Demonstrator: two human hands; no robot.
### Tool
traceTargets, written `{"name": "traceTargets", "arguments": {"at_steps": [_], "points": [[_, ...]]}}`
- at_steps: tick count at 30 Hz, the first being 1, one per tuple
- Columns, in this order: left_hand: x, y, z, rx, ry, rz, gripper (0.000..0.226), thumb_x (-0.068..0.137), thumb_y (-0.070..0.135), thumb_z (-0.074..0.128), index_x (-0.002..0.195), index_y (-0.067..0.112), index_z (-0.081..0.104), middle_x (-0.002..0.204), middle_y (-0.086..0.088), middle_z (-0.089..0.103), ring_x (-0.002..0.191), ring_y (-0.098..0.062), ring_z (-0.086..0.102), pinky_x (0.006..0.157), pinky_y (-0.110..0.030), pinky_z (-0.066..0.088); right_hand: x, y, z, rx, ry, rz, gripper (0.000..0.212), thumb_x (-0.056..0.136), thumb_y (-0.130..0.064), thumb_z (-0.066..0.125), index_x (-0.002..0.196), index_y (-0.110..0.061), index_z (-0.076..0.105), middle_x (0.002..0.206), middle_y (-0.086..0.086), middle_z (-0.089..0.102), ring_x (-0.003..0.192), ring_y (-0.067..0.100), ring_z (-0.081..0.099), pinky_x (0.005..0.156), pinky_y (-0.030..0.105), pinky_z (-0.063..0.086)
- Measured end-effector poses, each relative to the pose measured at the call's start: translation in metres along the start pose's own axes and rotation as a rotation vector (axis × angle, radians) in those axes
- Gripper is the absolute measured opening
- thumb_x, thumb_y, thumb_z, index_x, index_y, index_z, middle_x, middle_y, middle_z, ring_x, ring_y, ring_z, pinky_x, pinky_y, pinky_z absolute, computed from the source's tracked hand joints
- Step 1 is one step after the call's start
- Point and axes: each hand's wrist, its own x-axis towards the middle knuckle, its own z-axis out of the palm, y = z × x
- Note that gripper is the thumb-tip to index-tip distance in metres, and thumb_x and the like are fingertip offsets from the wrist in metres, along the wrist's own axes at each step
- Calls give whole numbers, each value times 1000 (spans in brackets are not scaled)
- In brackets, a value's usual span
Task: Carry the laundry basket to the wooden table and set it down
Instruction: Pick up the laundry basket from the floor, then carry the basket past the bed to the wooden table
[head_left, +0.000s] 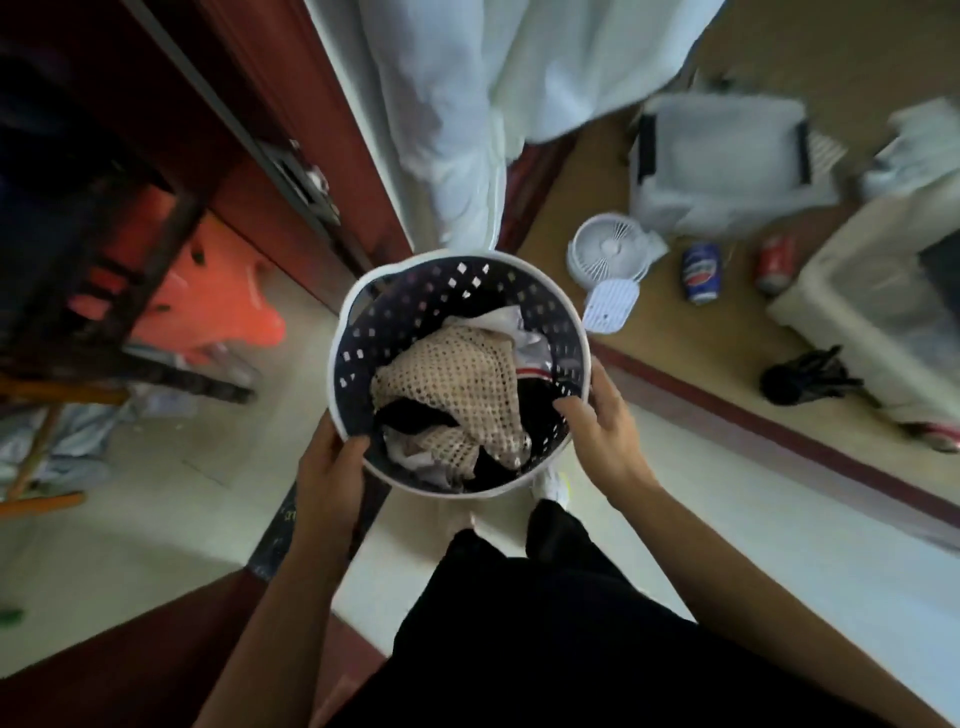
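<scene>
— Hands first, what do they do?

— Left hand (327, 475) is closed on the near-left rim of the laundry basket (410, 291), thumb hooked inside. Right hand (597, 421) grips the right rim, fingers curled over the white edge. The basket hangs in the air in front of the person's black clothing (545, 623), above the pale tiled floor (208, 519).

— And the basket itself?

— Round, plastic, dark wall with many small diamond holes and a smooth white rim. Inside lies a beige knitted cloth (457, 384) with open net texture, on top of black and white garments.

— Further away?

— On the right a wooden table (701, 353) with a dark red border, just beside the basket. On it a round white fan (610, 252) with thin ribs, a blue can (702, 273) and a red can (775, 262) lying down, a clear plastic box (722, 156), blurred. Behind the basket white cloth (467, 104) hangs in soft folds. On the left, dark red wood (291, 104) and something orange (218, 291), which I cannot identify.
</scene>
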Motion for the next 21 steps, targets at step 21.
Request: {"name": "traceTargets", "arguments": {"at_steps": [21], "points": [[-96, 124, 74, 53, -844, 512, 67, 83, -5, 61, 144, 21, 61, 132, -5, 73, 115, -15, 71, 83, -20, 57, -221, -9, -51, 472, 898, -210, 59, 84, -16, 48, 141, -33, 54, 123, -31, 69, 113, -11, 62, 92, 9, 48]]}}
